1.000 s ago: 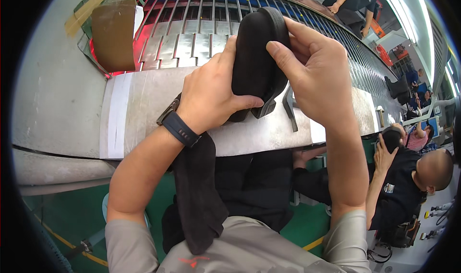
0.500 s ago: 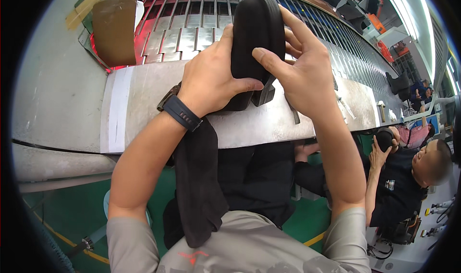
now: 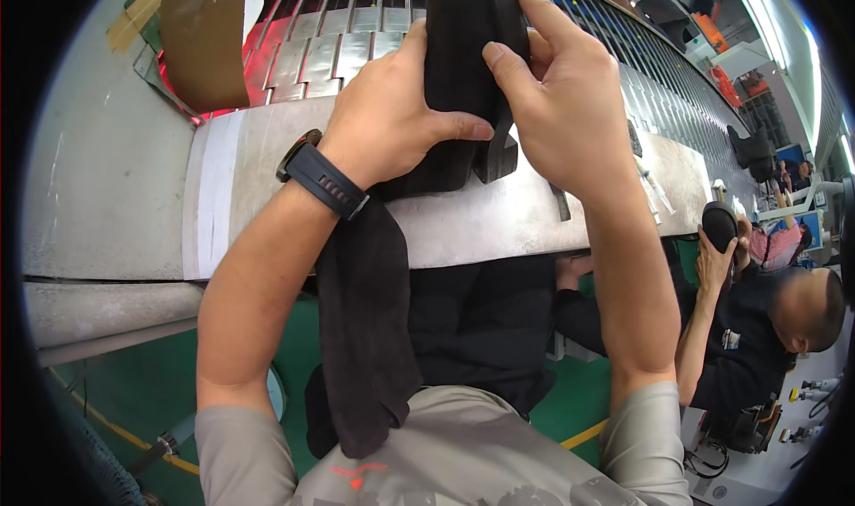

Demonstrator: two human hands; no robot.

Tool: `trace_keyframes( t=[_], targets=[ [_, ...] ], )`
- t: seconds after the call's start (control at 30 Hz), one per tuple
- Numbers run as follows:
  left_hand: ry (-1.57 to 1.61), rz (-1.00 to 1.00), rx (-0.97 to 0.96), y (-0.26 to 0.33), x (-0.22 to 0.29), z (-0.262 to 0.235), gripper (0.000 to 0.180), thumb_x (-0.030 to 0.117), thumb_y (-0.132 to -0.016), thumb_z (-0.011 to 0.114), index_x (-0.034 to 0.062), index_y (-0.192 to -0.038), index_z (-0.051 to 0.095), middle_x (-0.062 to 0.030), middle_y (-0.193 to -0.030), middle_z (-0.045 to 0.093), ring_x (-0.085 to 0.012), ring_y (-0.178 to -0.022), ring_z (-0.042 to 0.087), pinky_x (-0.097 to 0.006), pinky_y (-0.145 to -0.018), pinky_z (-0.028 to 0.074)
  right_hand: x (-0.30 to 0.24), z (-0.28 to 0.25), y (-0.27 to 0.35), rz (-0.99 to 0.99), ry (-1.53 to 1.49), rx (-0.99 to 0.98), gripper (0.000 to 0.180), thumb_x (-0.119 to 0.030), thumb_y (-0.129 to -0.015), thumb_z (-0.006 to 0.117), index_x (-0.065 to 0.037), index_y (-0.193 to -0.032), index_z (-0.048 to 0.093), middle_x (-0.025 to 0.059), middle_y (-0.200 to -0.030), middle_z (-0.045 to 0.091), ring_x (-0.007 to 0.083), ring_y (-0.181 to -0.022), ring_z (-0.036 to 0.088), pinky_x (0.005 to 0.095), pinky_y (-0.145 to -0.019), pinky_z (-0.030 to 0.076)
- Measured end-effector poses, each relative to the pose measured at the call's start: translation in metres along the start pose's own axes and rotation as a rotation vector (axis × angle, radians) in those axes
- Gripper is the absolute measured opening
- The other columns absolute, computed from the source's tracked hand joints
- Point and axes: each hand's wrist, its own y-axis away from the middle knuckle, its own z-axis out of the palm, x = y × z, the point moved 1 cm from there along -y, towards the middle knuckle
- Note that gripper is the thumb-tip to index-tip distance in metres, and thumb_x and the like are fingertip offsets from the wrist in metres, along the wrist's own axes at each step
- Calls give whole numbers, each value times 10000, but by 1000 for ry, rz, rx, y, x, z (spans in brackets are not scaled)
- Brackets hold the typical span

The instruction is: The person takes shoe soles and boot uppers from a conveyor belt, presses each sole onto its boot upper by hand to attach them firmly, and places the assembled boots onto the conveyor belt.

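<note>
A tall black boot (image 3: pixel 460 61) is between my two hands, its toe pointing away from me and its sole edge to the right. My left hand (image 3: pixel 387 110) grips its left side near the ankle, with the thumb laid across toward the heel. On the sole side, my right hand (image 3: pixel 574 105) holds the front part, thumb by the sole edge and fingers partly hidden behind it. The block heel (image 3: pixel 497 157) shows below the hands. The soft dark shaft (image 3: pixel 365 319) hangs over the bench edge toward my lap.
A pale metal bench ledge (image 3: pixel 285 163) lies under my hands, with a slatted metal conveyor (image 3: pixel 312 65) beyond it. Brown cardboard (image 3: pixel 205 47) stands at the far left beside a grey panel. On the right, a co-worker (image 3: pixel 748 337) holds a black shoe (image 3: pixel 719 225). Small tools lie on the ledge's right end.
The boot and both hands sit slightly higher in the picture, the toe now cut by the upper edge. My right thumb has shifted off the upper toward the sole edge.
</note>
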Motion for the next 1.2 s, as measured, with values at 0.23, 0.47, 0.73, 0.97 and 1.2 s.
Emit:
trace_keyframes(
  t=[0.23,0.47,0.73,0.97,1.2],
  targets=[
    [54,72,31,-5,-17,-1,1009,406,-708,977,-1,-1492,489,-241,-1186,756,-410,-1080,739,-460,-943,587,31,16,0,-187,704,120,610,-81,-973,727,60,-1524,503,211,-1194,761,250,-1062,751,381,-938,597],
    [145,65,-105,-5,-23,-11,942,318,-776,950,0,-1530,482,-190,-1346,709,-332,-1248,687,-393,-1070,519,85,22,7,-205,94,140,655,-158,-880,839,18,-1465,603,243,-1126,786,306,-1029,792,402,-893,617],
    [53,158,-86,-7,-30,-15,991,374,-785,946,-62,-1536,467,-232,-1387,682,-340,-1302,651,-394,-1115,483,89,12,-2,-116,-81,-32,527,-79,-983,772,37,-1472,611,94,-988,793,71,-858,705,222,-732,557],
    [139,-18,-107,-5,-20,-19,842,196,-781,936,-19,-1476,511,-223,-1296,712,-327,-1198,693,-403,-1063,528,72,33,6,-36,-76,0,547,-185,-1029,682,78,-1486,536,145,-1103,776,201,-948,729,346,-854,567],
    [310,61,-120,-9,-38,-15,775,176,-777,933,-29,-1422,555,-228,-1256,717,-335,-1192,693,-396,-1054,528,63,45,3,-60,264,128,509,-58,-921,714,97,-1396,612,277,-954,765,350,-858,779,392,-787,607]
  ],
)
